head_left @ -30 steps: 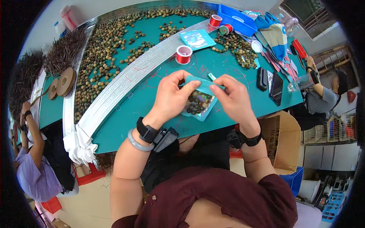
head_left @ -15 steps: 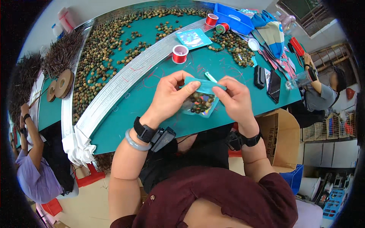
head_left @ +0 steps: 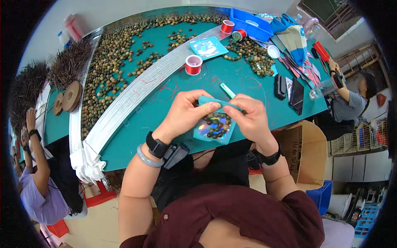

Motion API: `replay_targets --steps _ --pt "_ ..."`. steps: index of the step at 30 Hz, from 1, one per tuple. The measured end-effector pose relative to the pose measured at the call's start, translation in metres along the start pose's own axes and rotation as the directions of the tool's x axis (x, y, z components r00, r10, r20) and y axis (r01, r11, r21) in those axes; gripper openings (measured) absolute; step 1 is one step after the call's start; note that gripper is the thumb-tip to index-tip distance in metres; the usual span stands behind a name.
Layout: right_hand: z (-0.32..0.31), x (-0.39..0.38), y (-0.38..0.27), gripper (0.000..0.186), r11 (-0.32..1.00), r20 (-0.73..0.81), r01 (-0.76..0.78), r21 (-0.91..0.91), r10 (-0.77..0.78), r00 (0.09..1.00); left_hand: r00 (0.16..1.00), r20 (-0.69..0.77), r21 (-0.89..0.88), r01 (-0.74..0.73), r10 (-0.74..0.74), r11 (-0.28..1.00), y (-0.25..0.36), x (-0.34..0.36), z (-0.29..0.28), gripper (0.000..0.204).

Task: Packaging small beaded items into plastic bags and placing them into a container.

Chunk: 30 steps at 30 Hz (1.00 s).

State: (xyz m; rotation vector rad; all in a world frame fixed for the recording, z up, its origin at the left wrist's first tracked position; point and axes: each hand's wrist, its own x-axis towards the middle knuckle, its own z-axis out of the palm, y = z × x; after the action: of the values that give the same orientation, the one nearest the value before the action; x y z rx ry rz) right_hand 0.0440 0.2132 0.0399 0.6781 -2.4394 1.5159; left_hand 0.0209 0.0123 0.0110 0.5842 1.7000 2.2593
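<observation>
Holographic pouch (head_left: pixel 203 132) pinched at top edge.
My left hand (head_left: pixel 187 112) and right hand (head_left: pixel 250 118) grip closed, thumbs now nearer; beads (head_left: pixel 218 126) remain inside.

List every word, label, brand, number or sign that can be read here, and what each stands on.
Cardboard box: dark printed characters on its side; I won't copy the wording.
White ridged strip: rows of tiny marks, too small to read.
Iridescent plastic pouch, between left hand and right hand: no legible print.
</observation>
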Motion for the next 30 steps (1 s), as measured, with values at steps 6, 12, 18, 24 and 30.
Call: replay_targets --steps 6,12,18,24,30 --pt "-0.092 -0.026 0.005 0.011 0.968 -0.524 -0.222 -0.115 0.131 0.842 0.996 -0.091 -0.114 -0.006 -0.005 0.993 -0.002 0.008 -0.006 0.036" --pt "-0.248 -0.121 0.029 0.032 0.583 -0.881 -0.682 -0.442 -0.136 0.454 0.989 -0.14 -0.052 0.029 -0.037 0.998 0.0 0.006 -0.005 0.025" --pt "-0.292 -0.192 0.085 0.039 -0.15 -0.82 -0.807 -0.571 0.075 0.567 0.993 -0.106 -0.05 0.046 -0.051 0.998 0.001 0.003 0.0 0.022" --pt "-0.248 -0.141 0.082 0.041 0.162 -0.701 -0.727 -0.668 0.193 0.687 0.993 -0.096 -0.006 0.071 -0.071 0.997 0.0 0.004 0.001 0.019" --pt "-0.162 -0.001 0.065 0.022 0.708 -0.339 -0.247 -0.661 0.012 0.941 0.994 -0.096 0.013 0.062 -0.06 0.998 -0.002 0.005 0.0 0.018"
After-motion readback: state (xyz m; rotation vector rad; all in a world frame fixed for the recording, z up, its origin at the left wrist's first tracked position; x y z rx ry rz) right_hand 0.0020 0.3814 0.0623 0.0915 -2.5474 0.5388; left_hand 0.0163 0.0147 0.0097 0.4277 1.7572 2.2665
